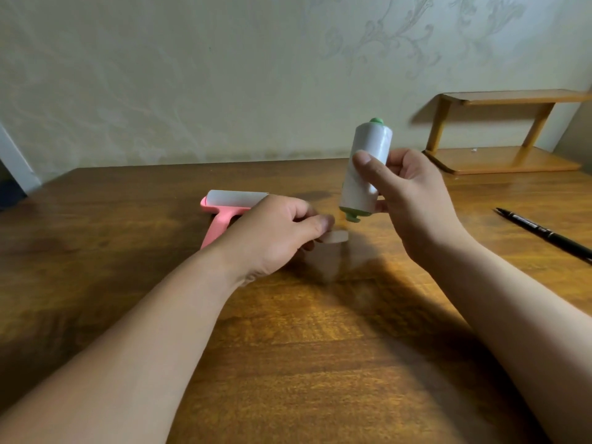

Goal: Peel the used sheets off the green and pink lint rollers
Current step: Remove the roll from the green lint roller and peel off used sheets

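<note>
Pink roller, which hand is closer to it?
Left. The left hand, pinching a sheet, is just in front of the pink roller; the right hand is farther right, holding the green roller.

Head view, single, wide-angle: worn at head height, facing forward and down across the bench (288, 347); fingers (317, 221) close, mid-frame; wall (160, 75) beyond the fingers, at frame top.

no readable text, pen (544, 233) print (whitish) too blurred

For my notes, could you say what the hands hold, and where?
Right hand grips the green roller by its roll; left hand pinches the sheet at its top.
</note>
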The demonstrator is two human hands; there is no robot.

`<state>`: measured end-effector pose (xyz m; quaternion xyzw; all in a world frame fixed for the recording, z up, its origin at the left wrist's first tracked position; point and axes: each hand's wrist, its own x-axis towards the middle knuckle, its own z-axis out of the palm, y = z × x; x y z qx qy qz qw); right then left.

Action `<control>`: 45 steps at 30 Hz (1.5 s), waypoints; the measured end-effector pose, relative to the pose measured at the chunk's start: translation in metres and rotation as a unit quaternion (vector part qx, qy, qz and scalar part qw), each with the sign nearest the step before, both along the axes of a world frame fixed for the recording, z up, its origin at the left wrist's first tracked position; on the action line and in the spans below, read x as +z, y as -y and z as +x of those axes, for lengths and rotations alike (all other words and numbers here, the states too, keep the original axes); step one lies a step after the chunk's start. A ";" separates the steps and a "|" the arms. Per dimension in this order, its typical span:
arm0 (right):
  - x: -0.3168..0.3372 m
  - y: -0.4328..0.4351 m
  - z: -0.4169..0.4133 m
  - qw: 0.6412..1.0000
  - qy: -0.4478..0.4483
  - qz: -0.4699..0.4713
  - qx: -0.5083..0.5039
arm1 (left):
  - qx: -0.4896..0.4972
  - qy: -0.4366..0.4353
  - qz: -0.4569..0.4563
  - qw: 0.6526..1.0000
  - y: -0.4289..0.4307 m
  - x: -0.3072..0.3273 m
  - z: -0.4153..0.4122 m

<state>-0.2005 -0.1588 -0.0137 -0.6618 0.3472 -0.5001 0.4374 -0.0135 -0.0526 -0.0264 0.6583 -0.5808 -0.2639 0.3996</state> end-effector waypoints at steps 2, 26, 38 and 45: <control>0.001 0.000 -0.001 1.000 -0.008 -0.001 -0.003 | -0.010 0.040 0.015 0.999 -0.001 0.000 0.002; -0.001 -0.017 0.007 0.994 -0.064 -0.061 0.068 | -0.001 -0.168 -0.093 0.981 0.007 -0.002 -0.012; 0.008 -0.003 -0.011 0.991 -0.088 -0.083 0.059 | -0.070 -0.480 -0.163 0.859 0.001 0.018 0.001; 0.003 -0.012 0.002 0.950 0.032 0.157 0.267 | -0.077 -0.444 -0.155 0.879 -0.001 0.017 -0.005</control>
